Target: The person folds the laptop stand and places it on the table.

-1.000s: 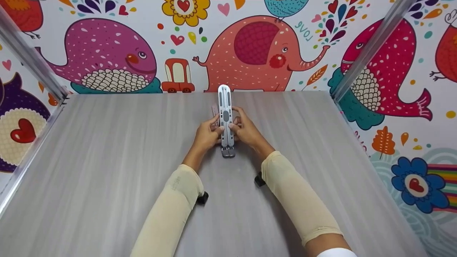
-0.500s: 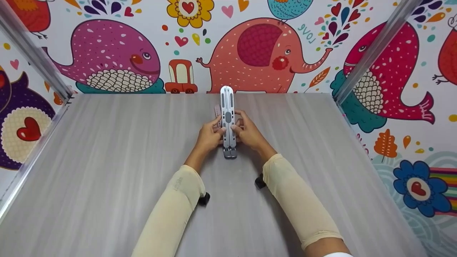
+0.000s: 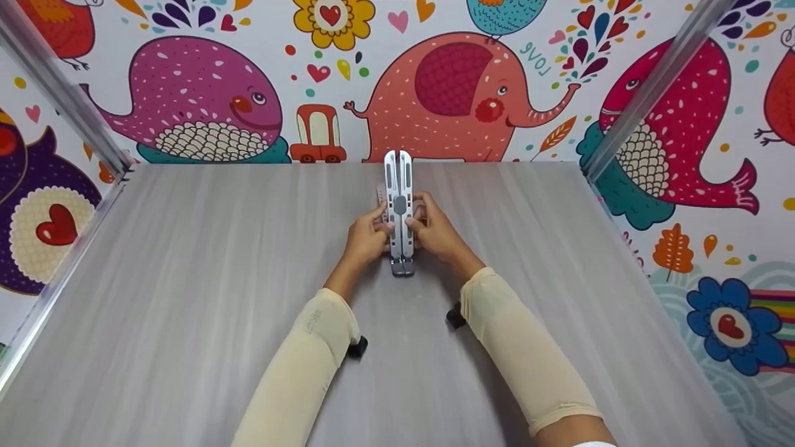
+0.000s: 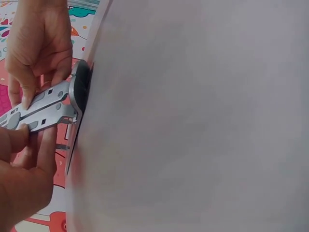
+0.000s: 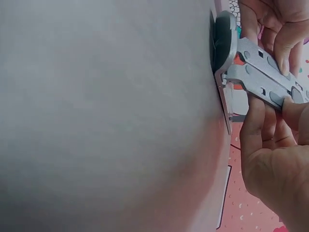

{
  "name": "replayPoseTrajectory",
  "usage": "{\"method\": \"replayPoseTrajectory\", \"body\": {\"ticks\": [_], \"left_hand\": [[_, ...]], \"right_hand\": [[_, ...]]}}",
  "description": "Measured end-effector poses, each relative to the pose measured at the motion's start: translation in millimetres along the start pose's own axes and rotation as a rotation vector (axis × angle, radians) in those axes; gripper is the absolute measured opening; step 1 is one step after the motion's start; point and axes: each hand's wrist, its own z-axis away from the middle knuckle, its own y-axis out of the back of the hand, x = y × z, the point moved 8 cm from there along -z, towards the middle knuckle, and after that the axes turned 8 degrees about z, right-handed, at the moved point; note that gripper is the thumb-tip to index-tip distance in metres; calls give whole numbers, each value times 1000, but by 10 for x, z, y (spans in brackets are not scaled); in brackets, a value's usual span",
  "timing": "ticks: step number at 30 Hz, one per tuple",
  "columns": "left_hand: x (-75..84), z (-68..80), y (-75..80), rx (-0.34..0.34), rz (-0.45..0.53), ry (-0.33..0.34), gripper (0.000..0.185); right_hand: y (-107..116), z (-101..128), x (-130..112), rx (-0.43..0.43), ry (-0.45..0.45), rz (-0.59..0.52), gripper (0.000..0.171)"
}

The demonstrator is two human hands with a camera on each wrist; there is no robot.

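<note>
One folded metal stand (image 3: 398, 211) on the table (image 3: 186, 279) — two hands; left hand (image 3: 366, 239) and right hand (image 3: 438, 234) fingers pinch it.

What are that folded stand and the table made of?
The stand looks like matte silver metal, probably aluminium: thin flat slotted bars, with dark, perhaps rubber, pads. The table looks like grey wood-grain laminate, though that is hard to confirm.

Bright, even, diffuse light; source not visible. Head view sharp, colours saturated, only soft faint shadows under the forearms on the table (image 3: 186, 279). Slight wide-angle bowing toward the edges. Both wrist views washed out, table surface (image 4: 193, 121) a blurred pale expanse; hands and metal stand (image 5: 260, 72) moderately sharp.
</note>
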Motion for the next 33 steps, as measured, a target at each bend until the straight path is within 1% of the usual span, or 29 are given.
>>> {"method": "replayPoseTrajectory", "body": {"ticks": [3, 8, 13, 15, 16, 18, 21, 23, 26, 27, 29, 31, 33], "left_hand": [[8, 3, -1, 5, 10, -1, 59], [31, -2, -26, -13, 15, -2, 60], [28, 12, -35, -29, -11, 17, 60], [35, 27, -38, -22, -25, 20, 59], [52, 37, -37, -9, -49, 10, 59], [105, 61, -39, 33, -133, -32, 56], [211, 140, -66, 123, -348, -111, 54], [272, 225, -105, 177, -487, -144, 51], [330, 367, -178, 225, -644, -145, 39], [346, 411, -210, 230, -687, -141, 34], [371, 491, -272, 234, -758, -127, 28], [393, 553, -325, 233, -825, -109, 29], [403, 599, -374, 224, -881, -88, 36]], "right_hand": [[10, 3, -25, -5, -9, 20, 41], [34, 6, -29, 4, -23, 8, 42], [30, 9, -25, 11, -9, 23, 45], [23, 12, -21, 4, -13, 26, 46], [20, 10, -16, -4, -21, 19, 46], [19, 9, -10, -19, -36, 10, 46], [34, 3, -9, -38, -50, 8, 44], [62, -6, -19, -40, -52, 41, 42], [142, -38, -62, -14, -40, 106, 44], [183, -50, -86, 3, -36, 134, 45], [274, -82, -146, 40, -27, 154, 48], [349, -129, -225, 62, -8, 170, 51], [407, -182, -318, 73, 15, 198, 53]]}}
